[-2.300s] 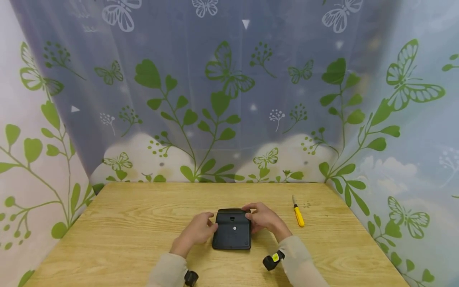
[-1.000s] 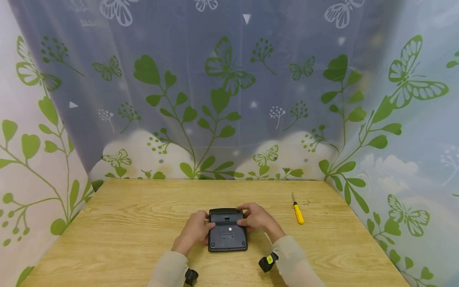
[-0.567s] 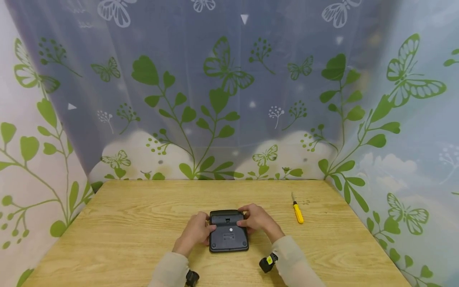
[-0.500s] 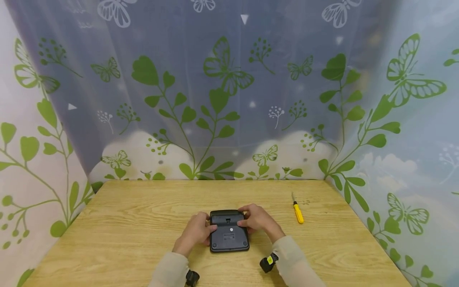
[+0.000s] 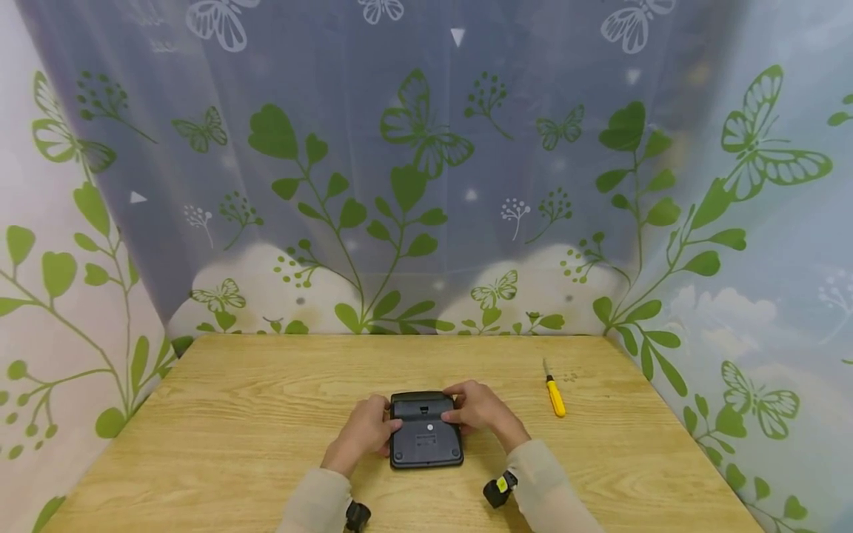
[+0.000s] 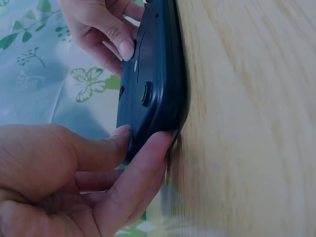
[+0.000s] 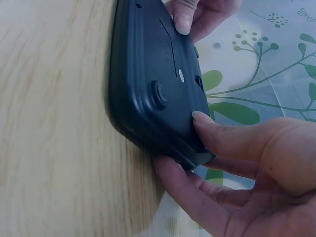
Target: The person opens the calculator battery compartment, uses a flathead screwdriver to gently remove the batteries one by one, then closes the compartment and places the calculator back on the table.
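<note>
A black desktop calculator [image 5: 426,448] lies back side up between my hands, low over the table. Its underside shows round rubber feet [image 7: 159,94], a small white dot, a faint label and a notch near the far end. At its left side my left hand [image 5: 363,429] pinches the edge, thumb on the back and fingers underneath, as the left wrist view shows. On the opposite side my right hand [image 5: 481,407] grips likewise, thumb [image 7: 207,126] on the back and index finger reaching the far corner. The calculator's front face is hidden.
A yellow-handled screwdriver [image 5: 555,396] rests on the wooden table [image 5: 266,385] to the right, blade pointing away. Several tiny pieces [image 5: 570,377] lie beside its shaft. A curtain [image 5: 426,222] with leaf and butterfly prints hangs behind the table.
From the earliest frame, the calculator has shifted slightly left and its back has tipped toward the head camera. My left thumb has come onto its back. Over the last half second almost nothing moves.
</note>
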